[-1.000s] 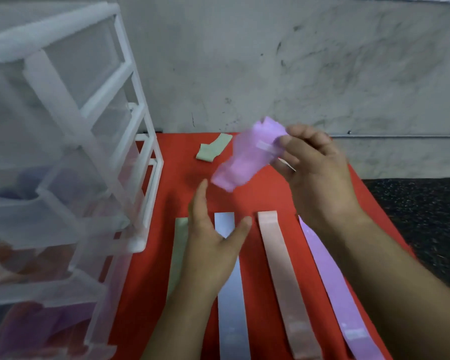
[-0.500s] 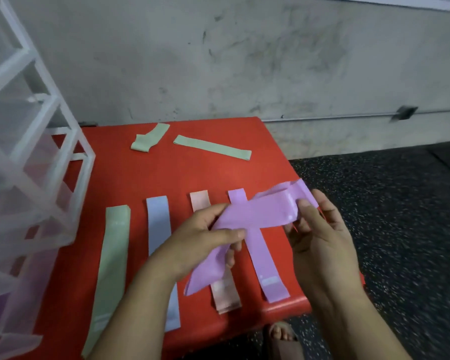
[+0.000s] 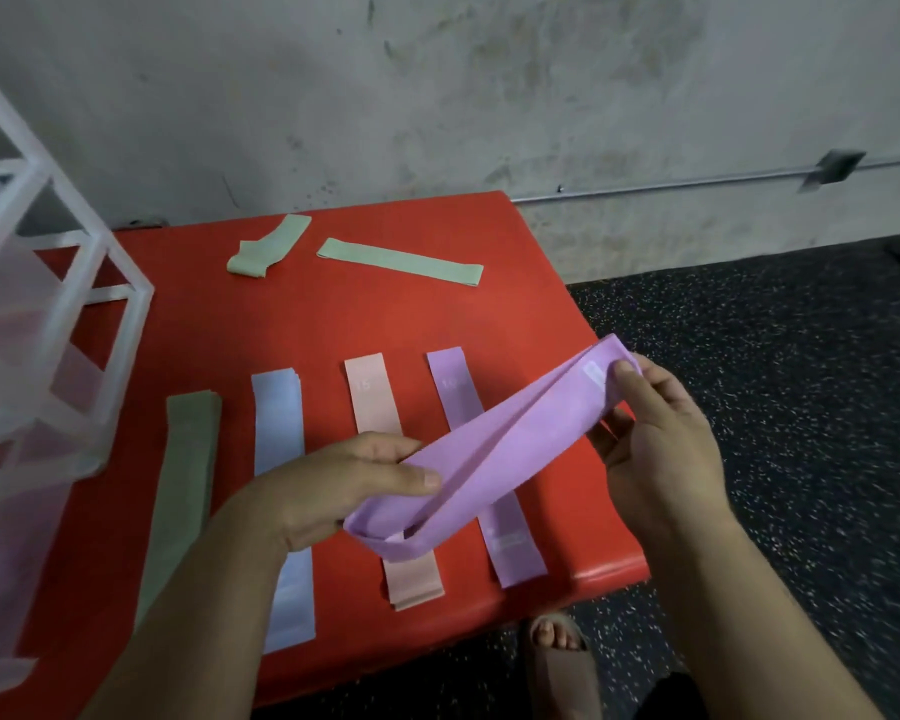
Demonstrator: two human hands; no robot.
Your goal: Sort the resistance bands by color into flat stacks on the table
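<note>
A purple resistance band [image 3: 494, 449] is stretched in the air between both hands above the red table [image 3: 396, 314]. My left hand [image 3: 344, 485] pinches its near lower end and my right hand [image 3: 655, 439] pinches its far upper end. Under it lie four flat strips side by side: green stack [image 3: 183, 491], blue stack [image 3: 281, 433], pink stack [image 3: 372, 392] and purple stack [image 3: 510, 548]. Two loose green bands lie at the back, one crumpled [image 3: 268, 246], one flat [image 3: 401, 262].
A translucent white drawer unit [image 3: 58, 324] stands on the table's left side with coloured bands dimly visible inside. A grey wall runs behind the table. Dark speckled floor [image 3: 775, 381] lies to the right. A sandalled foot [image 3: 557, 652] shows below the table's front edge.
The purple band went from crumpled in my right hand to pulled out long between both hands. My left hand took hold of its lower end. The view shifted right.
</note>
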